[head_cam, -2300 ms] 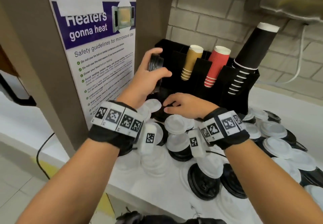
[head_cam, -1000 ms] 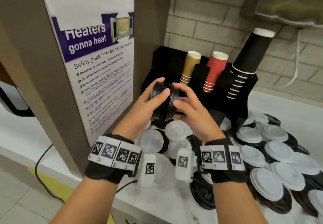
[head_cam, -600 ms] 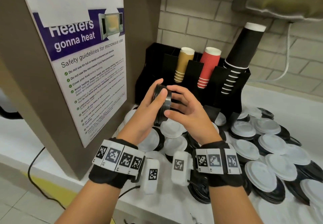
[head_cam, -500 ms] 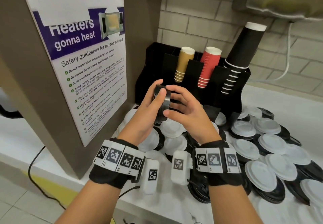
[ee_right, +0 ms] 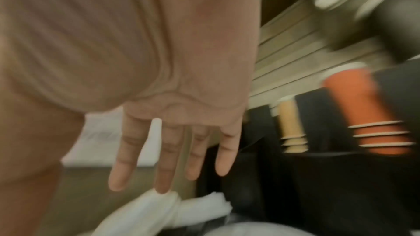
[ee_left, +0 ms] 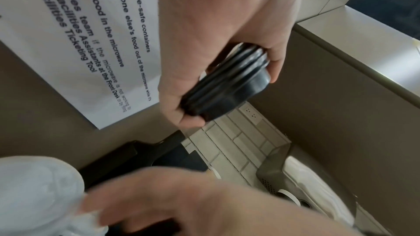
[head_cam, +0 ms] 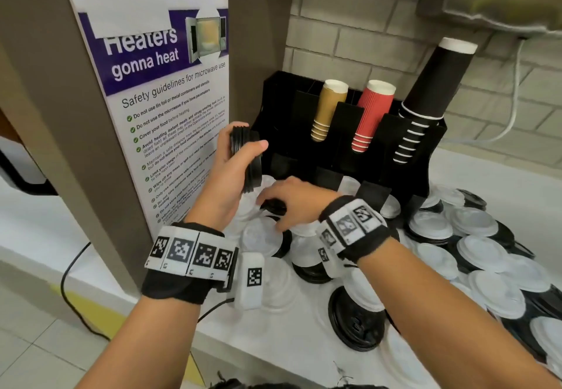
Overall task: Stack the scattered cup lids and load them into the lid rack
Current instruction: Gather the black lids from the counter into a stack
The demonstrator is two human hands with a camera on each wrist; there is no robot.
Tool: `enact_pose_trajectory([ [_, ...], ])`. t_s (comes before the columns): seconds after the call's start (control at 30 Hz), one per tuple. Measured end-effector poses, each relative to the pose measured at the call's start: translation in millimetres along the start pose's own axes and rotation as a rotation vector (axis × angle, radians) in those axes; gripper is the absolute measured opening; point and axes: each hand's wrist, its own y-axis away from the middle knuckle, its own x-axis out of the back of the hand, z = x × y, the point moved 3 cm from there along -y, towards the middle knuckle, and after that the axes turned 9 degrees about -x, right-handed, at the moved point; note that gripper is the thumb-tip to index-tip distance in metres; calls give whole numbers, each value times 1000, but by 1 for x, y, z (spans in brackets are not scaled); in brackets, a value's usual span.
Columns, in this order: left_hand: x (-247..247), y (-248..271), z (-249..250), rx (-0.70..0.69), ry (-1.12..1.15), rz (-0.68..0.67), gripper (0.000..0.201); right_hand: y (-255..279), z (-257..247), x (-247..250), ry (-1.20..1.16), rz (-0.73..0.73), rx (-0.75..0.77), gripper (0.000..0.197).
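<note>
My left hand (head_cam: 243, 153) grips a stack of black lids (head_cam: 248, 160) on edge, just left of the black lid rack (head_cam: 279, 109). The left wrist view shows the same stack of black lids (ee_left: 227, 85) pinched between thumb and fingers. My right hand (head_cam: 284, 203) reaches down, palm down, to the scattered lids in front of the rack, over a small black lid (head_cam: 275, 207). In the blurred right wrist view its fingers (ee_right: 168, 159) are straight and spread above white lids (ee_right: 159, 209), holding nothing. White and black lids (head_cam: 474, 221) lie scattered on the counter.
The rack holds gold cups (head_cam: 328, 109), red cups (head_cam: 372, 112) and a tall stack of black cups (head_cam: 431, 90). A brown cabinet wall with a microwave poster (head_cam: 158, 100) stands close on the left. The white counter's front edge (head_cam: 273, 355) is near me.
My right hand let go of the black stack and dropped to the lids on the counter. My left hand alone carried the stack up and left, beside the rack.
</note>
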Motion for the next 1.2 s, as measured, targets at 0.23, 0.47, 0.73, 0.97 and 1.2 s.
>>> enact_pose_trajectory([
  [0.23,2,4,6,12,-6,-44,40,-31,-29,-39,421,-226,29,84],
  [0.47,13,0,7,-18,-26,5,37,-4,14,25,59,-82,-78,72],
  [0.73,5,-4,4,-14,-47,-36,35,2,28,18,160,-48,-109,76],
  [0.97,4,-4,1,2,-59,-73,28,-21,-14,-36,244,-124,-4,77],
  [1.2,10,-2,-2,20,-57,-40,30,-22,-12,-26,162,30,18,76],
])
